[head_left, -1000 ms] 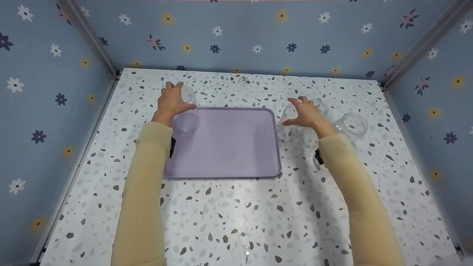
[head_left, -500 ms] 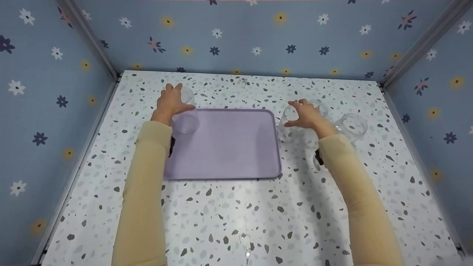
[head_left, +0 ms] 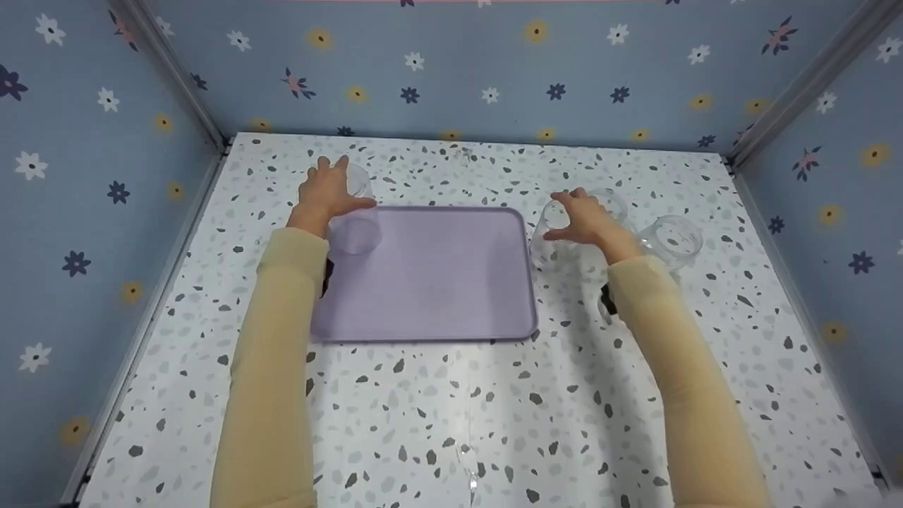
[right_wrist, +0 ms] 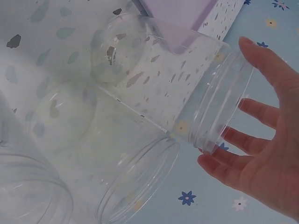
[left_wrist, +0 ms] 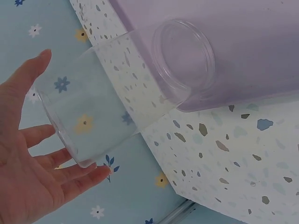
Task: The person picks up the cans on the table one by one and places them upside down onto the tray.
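Observation:
A clear plastic jar [head_left: 356, 233] stands on the far left corner of the lilac tray [head_left: 437, 275]. My left hand [head_left: 324, 192] is spread beside its upper end. In the left wrist view, the thumb stays apart from the jar [left_wrist: 121, 93], with the fingers near its rim. Another clear jar [head_left: 540, 243] stands just right of the tray. My right hand [head_left: 584, 217] is spread at its top. The right wrist view has the thumb and fingers around that jar's ribbed neck [right_wrist: 215, 98]; whether they touch is unclear.
Two more clear jars stand to the right, one [head_left: 610, 202] partly behind my right hand, another [head_left: 676, 236] farther right. A small clear rounded piece [head_left: 604, 308] shows beneath the right wrist. Blue flowered panels [head_left: 451, 70] border the speckled table [head_left: 423, 409].

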A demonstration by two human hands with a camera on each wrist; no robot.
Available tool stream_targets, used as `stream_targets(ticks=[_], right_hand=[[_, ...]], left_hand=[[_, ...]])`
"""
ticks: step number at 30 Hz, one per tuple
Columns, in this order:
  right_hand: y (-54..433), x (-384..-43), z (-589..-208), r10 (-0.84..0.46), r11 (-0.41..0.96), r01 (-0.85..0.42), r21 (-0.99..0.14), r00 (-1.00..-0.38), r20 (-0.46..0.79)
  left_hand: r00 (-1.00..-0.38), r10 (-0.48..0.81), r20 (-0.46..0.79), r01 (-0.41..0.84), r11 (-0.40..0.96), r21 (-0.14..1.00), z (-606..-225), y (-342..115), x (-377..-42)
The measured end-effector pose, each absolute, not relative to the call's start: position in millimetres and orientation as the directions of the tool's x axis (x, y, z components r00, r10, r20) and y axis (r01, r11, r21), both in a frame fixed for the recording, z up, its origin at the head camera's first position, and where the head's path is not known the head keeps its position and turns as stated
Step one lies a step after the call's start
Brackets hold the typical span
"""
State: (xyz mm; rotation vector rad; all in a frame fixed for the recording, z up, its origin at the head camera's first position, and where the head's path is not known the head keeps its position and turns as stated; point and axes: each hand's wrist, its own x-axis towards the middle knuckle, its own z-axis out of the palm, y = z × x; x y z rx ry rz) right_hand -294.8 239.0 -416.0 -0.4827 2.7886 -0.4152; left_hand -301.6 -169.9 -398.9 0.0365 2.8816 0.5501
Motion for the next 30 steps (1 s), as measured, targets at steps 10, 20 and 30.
stream_targets(ticks=[10, 20, 30], right_hand=[[237.8, -293.4, -416.3, -0.357, 0.901, -0.290, -0.323, -0.919, -0.170], [235.7, -289.6, -408.1, -0.305, 0.912, -0.252, -0.324, -0.944, -0.125], [233.1, -280.5, -399.7, -0.190, 0.907, -0.164, -0.389, -0.981, -0.031]], left_hand=[[-0.981, 0.079, -0.178, 0.020, 0.951, 0.309, -391.5, -163.5, -300.1], [-0.989, 0.100, -0.107, 0.061, 0.945, 0.321, -382.2, -154.2, -294.5], [-0.991, 0.128, 0.030, 0.128, 0.899, 0.418, -384.6, -134.7, -287.9]])
